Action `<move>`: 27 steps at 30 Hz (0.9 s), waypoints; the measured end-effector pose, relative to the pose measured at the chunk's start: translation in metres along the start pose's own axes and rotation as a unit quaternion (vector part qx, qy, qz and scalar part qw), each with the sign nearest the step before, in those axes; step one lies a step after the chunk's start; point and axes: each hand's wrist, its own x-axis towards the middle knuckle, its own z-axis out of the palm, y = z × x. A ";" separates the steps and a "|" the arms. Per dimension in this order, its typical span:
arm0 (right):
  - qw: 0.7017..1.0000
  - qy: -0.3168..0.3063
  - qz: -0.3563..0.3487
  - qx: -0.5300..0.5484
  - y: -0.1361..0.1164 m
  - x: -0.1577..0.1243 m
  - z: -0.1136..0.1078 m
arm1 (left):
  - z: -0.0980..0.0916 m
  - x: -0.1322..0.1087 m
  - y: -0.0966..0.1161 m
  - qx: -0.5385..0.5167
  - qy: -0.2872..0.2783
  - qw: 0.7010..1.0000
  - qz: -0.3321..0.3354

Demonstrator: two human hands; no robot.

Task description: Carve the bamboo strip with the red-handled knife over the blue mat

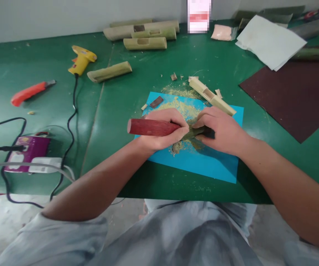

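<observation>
Bamboo piece gripped between two hands, blue sheet below

At the far left of the green table, a purple box sits among cables, with a white block against its lower right side. Farther back lies a red-orange tool, its metal tip pointing right. Next is a yellow glue gun, its black cord trailing toward the near edge. A short bamboo tube lies just beside it, and more bamboo tubes are grouped near the wall.

The left hand has its fingers wrapped around a red handle, butt end to the left; the tool's working end is hidden. Behind that hand, a dark chip and pale sawdust lie on the blue sheet. The bamboo piece is in the middle, between the hands, above the sheet. The right hand pinches it between thumb and fingers.

Behind the right hand, a notched bamboo strip slants onto the sheet's far edge. Farther back are a pink packet and, to its right, white paper overlapping a dark brown sheet.
</observation>
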 end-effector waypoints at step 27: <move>0.999 0.003 0.001 0.035 0.000 0.001 0.000 | 0.000 0.004 0.006 -0.011 -0.017 0.999 0.042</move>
